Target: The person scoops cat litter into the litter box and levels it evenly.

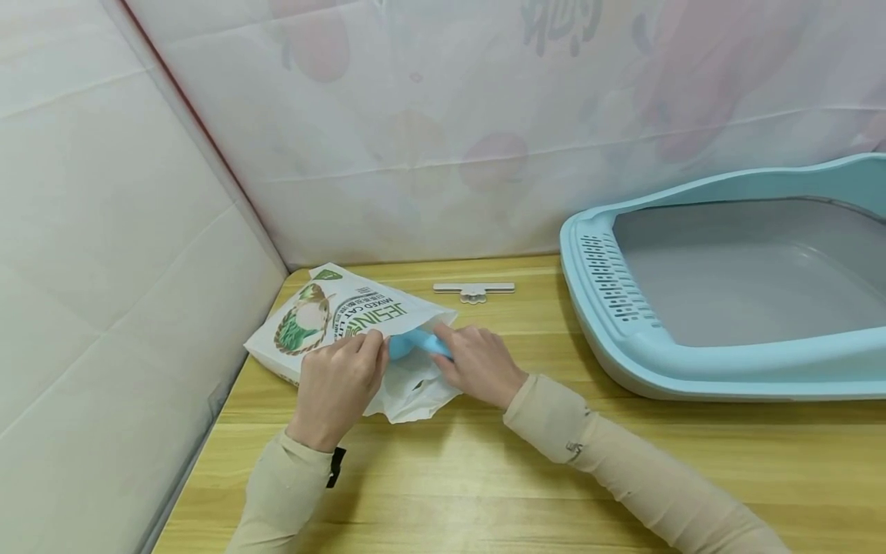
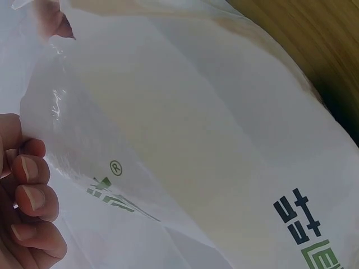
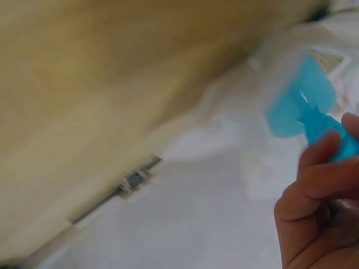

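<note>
Light-blue plastic scoop (image 1: 417, 339) is in the mouth of the white printed bag (image 1: 374, 302), above the wooden table (image 1: 443, 492). Right hand (image 1: 481, 365) grips it; left hand (image 1: 338, 391) pinches the bag's edge. Should this pinch slacken, the soft mouth may sag, catch the scoop and cause spilling.

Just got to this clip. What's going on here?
A person is working at a bag of cat litter lying on a wooden table. Their left hand pinches the edge of its open mouth, and their right hand has a grip on the handle of a blue scoop, whose bowl is at that mouth, partly hidden by the bag. A pale clip lies beyond the hands, and a light blue litter tray stands to the right.
</note>
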A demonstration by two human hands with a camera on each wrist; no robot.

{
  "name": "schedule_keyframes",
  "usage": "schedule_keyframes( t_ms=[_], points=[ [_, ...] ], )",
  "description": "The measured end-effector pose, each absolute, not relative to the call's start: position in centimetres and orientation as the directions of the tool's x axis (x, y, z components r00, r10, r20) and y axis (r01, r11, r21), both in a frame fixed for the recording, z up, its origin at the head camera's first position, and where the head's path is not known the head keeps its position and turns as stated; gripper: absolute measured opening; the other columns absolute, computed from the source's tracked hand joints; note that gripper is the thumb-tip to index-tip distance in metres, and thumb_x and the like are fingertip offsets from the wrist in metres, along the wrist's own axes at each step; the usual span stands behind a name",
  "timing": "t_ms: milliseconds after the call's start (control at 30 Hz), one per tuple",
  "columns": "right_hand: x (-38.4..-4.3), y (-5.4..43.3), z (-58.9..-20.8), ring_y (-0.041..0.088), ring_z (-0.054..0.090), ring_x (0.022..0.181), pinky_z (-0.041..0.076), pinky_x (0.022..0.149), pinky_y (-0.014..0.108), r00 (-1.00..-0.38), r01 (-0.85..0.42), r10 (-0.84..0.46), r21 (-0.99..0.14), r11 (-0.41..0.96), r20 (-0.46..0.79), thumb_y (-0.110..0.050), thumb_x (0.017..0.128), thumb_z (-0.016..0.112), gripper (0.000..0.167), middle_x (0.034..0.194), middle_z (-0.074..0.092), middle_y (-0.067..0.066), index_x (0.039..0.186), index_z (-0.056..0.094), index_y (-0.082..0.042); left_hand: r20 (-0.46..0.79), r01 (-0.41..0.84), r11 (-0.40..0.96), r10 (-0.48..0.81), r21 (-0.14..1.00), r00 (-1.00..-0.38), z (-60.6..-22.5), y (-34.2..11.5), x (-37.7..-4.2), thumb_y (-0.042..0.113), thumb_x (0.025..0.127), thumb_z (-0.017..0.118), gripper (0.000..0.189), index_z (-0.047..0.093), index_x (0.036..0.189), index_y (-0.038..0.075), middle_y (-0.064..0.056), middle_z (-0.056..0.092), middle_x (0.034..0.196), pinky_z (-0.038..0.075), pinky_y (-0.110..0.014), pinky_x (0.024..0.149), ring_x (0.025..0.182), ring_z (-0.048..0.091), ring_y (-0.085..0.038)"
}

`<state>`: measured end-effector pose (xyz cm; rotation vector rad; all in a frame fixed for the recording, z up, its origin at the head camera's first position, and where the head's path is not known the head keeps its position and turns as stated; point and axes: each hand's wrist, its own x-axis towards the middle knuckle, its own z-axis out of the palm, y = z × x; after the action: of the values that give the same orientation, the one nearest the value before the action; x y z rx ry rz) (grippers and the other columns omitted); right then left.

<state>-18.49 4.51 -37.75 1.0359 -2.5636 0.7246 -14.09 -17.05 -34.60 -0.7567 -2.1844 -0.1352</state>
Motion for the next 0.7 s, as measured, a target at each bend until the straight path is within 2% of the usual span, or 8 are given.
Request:
schedule_keyframes(
  t_ms=[100,200,467,700],
  points=[
    [-18.7,4.7,-38.5,0.006,0.032,0.051,0.024,0.045,0.018,-0.729,-0.684,-0.576,-0.36,0.634,0.371,-0.007,0.09,0.073,0.025,0.061,0.029,-0.005,0.084,0.049,-0.008,0.736,0.559,0.816,0.467,-0.146,-0.49,-34.6,-17.0,-14.1,0.012,0.104,0.044,0.03,0.05,0.076,0.002,-0.003,0.048,0.052,0.029,-0.026,0.035,0.04,0.051,-0.022],
    [-19.0,5.0,-38.8,0.008,0.032,0.052,0.024,0.046,0.018,-0.748,-0.663,-0.579,-0.347,0.663,0.324,-0.009,0.088,0.075,0.029,0.061,0.03,-0.005,0.081,0.047,-0.009,0.742,0.562,0.814,0.464,-0.144,-0.483,-34.6,-17.0,-14.1,0.012,0.104,0.042,0.031,0.05,0.076,0.002,-0.002,0.046,0.051,0.026,-0.025,0.035,0.04,0.049,-0.022],
    [-19.7,4.8,-38.9,0.015,0.045,0.051,0.041,0.045,0.028,-0.784,-0.619,-0.58,-0.226,0.752,0.22,-0.007,0.081,0.079,0.019,0.062,0.049,0.001,0.078,0.06,-0.005,0.734,0.558,0.818,0.464,-0.141,-0.495,-34.5,-16.9,-14.1,0.007,0.096,0.054,0.022,0.051,0.075,0.002,-0.002,0.046,0.051,0.027,-0.026,0.035,0.039,0.05,-0.021],
    [-20.1,4.0,-38.4,0.011,0.036,0.049,0.033,0.045,0.022,-0.788,-0.614,-0.6,-0.256,0.747,0.137,0.006,0.077,0.074,0.037,0.056,0.038,-0.001,0.062,0.044,-0.012,0.734,0.549,0.823,0.464,-0.148,-0.497,-34.6,-17.0,-14.1,0.008,0.096,0.054,0.022,0.051,0.075,0.003,-0.002,0.045,0.051,0.028,-0.026,0.035,0.039,0.049,-0.021]
  ],
)
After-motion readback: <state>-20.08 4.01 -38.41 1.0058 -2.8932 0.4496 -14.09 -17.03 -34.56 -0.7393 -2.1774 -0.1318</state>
